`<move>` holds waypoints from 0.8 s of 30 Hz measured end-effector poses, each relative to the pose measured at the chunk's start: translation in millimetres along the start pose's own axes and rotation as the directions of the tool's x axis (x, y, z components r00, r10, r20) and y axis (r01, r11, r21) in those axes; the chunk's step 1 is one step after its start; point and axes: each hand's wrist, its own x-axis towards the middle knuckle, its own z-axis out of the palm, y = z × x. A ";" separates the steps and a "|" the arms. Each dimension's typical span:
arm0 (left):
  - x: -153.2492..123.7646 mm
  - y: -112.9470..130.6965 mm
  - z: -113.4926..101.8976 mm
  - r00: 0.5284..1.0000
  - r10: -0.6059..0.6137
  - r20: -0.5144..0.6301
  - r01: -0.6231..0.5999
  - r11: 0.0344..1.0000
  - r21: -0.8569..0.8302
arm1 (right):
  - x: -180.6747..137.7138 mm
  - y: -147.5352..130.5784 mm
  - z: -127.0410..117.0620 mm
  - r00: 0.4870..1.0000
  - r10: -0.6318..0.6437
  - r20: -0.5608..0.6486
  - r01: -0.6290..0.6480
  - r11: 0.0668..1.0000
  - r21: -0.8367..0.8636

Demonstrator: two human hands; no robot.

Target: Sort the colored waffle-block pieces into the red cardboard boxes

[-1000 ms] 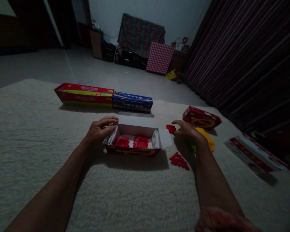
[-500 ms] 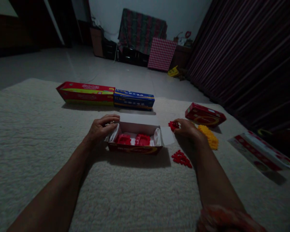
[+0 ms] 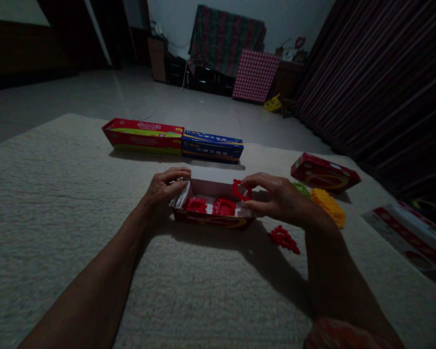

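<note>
A small open red box [image 3: 218, 222] lies on the pale carpet in front of me, with two red plastic pieces [image 3: 223, 206] lying inside on white paper. My left hand [image 3: 163, 188] is curled round the box's left end and its white flap. My right hand [image 3: 276, 196] pinches another red plastic piece [image 3: 239, 190] and holds it over the right end of the box.
A heap of red pieces [image 3: 284, 238] lies right of the box, with yellow pieces [image 3: 329, 206] and a green piece behind my right wrist. A long red box [image 3: 143, 135] and a blue box [image 3: 212, 146] lie farther back. More boxes [image 3: 325, 172] sit at the right, by a dark curtain.
My right hand carried the red piece left from beside the box to over its right end. The left hand stayed on the box's left end. My view shifted slightly.
</note>
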 end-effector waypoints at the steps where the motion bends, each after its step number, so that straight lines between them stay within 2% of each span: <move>1: 0.1 -0.5 -0.1 1.000 0.000 -0.001 0.000 1.000 -0.003 | 2.0 -3.6 5.0 0.999 -0.010 0.033 0.010 1.000 0.001; 4: 0.6 -2.1 -0.5 1.000 0.009 -0.006 -0.009 1.000 -0.013 | 7.0 -5.8 18.0 0.996 -0.028 0.079 0.031 0.999 -0.030; 8: 1.2 -3.0 -1.0 1.000 0.022 0.007 -0.022 1.000 -0.019 | 9.8 -2.8 25.9 0.996 -0.040 0.080 0.043 0.998 -0.037; 24: 0.2 -0.8 0.6 1.000 -0.010 -0.014 0.009 1.000 -0.021 | 8.3 -3.0 25.4 0.997 -0.050 0.065 0.053 0.998 -0.040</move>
